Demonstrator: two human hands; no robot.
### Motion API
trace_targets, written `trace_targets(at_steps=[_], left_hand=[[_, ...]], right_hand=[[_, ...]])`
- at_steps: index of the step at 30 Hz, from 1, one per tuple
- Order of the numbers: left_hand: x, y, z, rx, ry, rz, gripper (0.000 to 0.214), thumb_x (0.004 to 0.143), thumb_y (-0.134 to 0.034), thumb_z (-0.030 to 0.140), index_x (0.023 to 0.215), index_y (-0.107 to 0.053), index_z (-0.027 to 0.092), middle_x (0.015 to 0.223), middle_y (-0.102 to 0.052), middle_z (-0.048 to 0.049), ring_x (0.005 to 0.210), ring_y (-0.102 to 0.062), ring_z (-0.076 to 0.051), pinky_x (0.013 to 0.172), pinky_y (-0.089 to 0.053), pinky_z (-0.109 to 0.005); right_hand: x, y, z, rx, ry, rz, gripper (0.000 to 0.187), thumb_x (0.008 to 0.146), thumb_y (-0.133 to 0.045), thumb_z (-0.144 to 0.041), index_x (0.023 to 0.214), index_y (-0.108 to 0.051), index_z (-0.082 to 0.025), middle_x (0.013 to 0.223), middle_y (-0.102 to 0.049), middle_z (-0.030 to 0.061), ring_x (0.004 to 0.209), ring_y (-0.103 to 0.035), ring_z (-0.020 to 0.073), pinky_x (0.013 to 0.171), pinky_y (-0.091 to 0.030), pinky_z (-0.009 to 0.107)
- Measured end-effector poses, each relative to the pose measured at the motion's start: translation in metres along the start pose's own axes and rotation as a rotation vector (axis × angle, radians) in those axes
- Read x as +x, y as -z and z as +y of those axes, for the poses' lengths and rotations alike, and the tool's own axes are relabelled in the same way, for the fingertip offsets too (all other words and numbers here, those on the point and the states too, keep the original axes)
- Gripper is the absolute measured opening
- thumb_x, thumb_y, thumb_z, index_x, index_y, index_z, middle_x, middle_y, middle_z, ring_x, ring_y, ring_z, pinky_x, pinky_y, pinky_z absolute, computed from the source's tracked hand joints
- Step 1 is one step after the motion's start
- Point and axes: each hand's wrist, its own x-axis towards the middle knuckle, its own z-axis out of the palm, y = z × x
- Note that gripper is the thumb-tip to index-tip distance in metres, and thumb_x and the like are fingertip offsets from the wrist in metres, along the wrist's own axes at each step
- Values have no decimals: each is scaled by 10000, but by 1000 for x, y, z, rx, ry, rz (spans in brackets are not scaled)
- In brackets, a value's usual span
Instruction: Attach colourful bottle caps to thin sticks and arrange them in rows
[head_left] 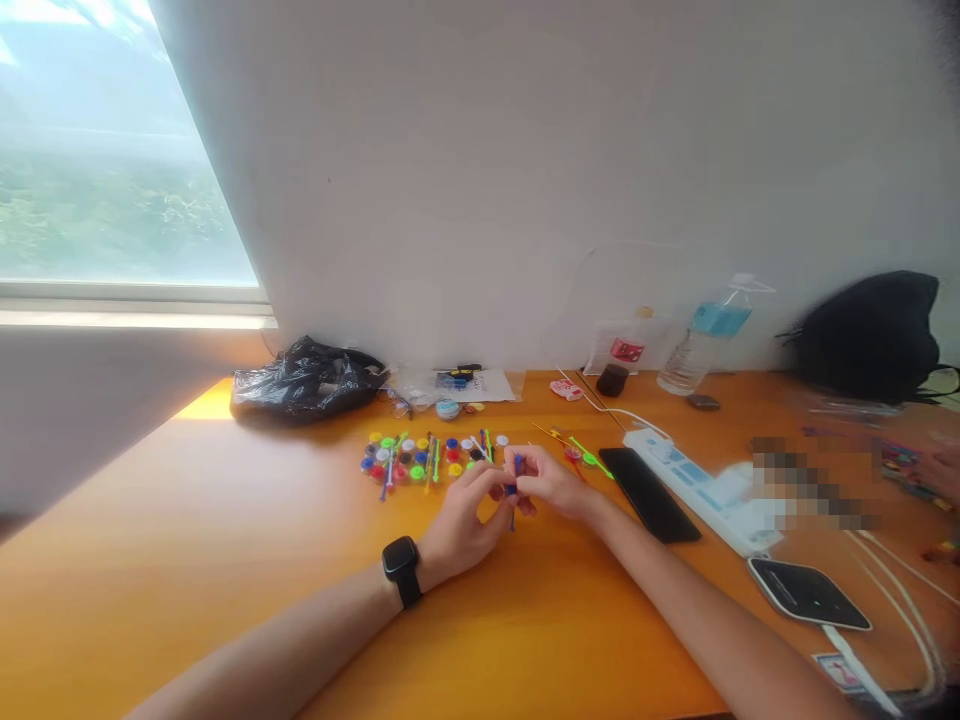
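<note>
My left hand (478, 508), below a black smartwatch (400, 562) on the wrist, is closed with its fingertips on a thin blue plastic stick (513, 520). From the other side my right hand (546, 482) pinches the same stick near its upper part. The stick stands nearly upright between the two hands, and fingers hide its middle. Just beyond the hands lie several small round plastic pieces (418, 473) in blue, red, yellow, green, white and black. Thin coloured sticks (433, 462) lie across them. More sticks, one of them green (592, 458), rest to the right of my right hand.
A black plastic bag (307, 380) sits at the back left. A black phone (649, 494), a white power strip (697, 490) and a power bank (810, 592) with cables lie right. Bottles (681, 365) and a black bag (870, 335) stand behind. Another person's hand (939, 470) shows far right.
</note>
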Motion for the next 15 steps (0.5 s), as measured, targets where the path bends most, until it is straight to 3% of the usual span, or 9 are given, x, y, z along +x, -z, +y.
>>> trace_targets(at_steps=[5, 8, 12, 15], left_hand=[[0, -1, -3, -46, 29, 19, 123, 999, -550, 202, 1089, -633, 216, 977, -687, -63, 862, -655, -179, 821, -546, -321], [1, 0, -6, -61, 58, 18, 106, 987, -569, 202, 1076, -627, 212, 988, -685, -59, 876, -664, -175, 825, -554, -314], [0, -1, -8, -64, 72, 1, 64, 944, -622, 197, 1004, -602, 205, 936, -672, -37, 839, -663, -153, 795, -550, -281], [-1, -2, -8, -8, 55, -36, 48, 929, -627, 197, 966, -597, 206, 897, -665, -32, 815, -648, -155, 778, -535, -286]], right_hand=[[0, -4, 2, 38, -44, 9, 173, 736, -618, -216, 816, -465, -223, 629, -552, -79, 427, -390, 51, 415, -278, 170], [1, -2, 0, 21, -84, 28, 190, 766, -646, -248, 888, -502, -227, 631, -520, -89, 439, -394, 57, 415, -267, 173], [7, 21, 2, -75, -76, 297, 302, 836, -653, -375, 1079, -583, -211, 740, -571, -46, 499, -459, 85, 441, -315, 197], [9, 51, 9, -346, 31, 553, 312, 928, -552, -474, 1024, -628, -187, 701, -559, -20, 518, -454, 117, 485, -347, 235]])
